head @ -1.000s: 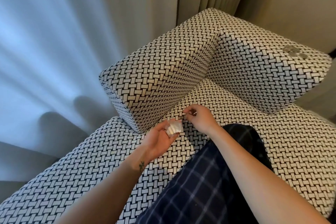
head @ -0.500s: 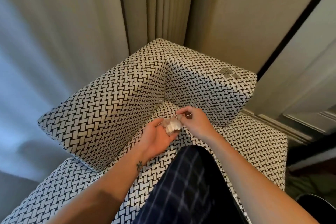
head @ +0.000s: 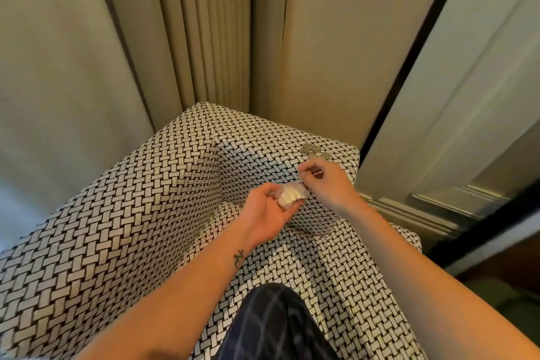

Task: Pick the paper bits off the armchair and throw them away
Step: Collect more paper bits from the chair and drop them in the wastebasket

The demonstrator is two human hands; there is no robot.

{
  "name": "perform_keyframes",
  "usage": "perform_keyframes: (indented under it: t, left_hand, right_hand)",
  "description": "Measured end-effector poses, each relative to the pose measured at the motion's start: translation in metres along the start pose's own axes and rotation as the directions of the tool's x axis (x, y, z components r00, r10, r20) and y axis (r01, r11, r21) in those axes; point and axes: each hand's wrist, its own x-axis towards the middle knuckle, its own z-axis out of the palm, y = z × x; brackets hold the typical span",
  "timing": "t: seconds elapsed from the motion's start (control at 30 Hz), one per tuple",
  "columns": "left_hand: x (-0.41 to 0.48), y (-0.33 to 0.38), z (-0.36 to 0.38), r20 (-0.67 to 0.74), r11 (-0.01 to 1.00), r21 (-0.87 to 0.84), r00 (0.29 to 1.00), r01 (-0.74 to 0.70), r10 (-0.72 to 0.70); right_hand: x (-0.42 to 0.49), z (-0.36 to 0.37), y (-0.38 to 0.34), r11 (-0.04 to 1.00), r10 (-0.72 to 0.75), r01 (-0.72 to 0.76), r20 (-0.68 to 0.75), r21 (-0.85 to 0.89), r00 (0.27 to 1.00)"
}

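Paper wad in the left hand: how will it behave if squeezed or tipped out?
Probably very light and soft: the paper wad looks crumpled and sits loosely in the cupped left hand. It likely sheds pieces if tipped, since it seems made of separate scraps. The right hand pinches what looks like a small bit, so singles seem easy to lift.

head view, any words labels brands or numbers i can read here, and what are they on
None can be read.
Black-and-white woven-pattern armchair: pattern only, no label in sight.
Crumpled white paper wad held in the left hand: no print shows.
Small grey round bits on the armrest: too small and blurred to tell any marking.
Small dark tattoo on the left wrist: a shape, no letters legible.
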Motion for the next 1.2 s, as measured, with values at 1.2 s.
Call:
perform_keyframes:
  t: [1.2]
  left_hand:
    - [0.049, 0.000, 0.035, -0.057, 1.000, 0.026, 0.998, 0.002, 0.000]
  right_hand:
    - [0.056, -0.029, 0.022, 0.993, -0.049, 0.043, -0.055, -0.111, 0.997]
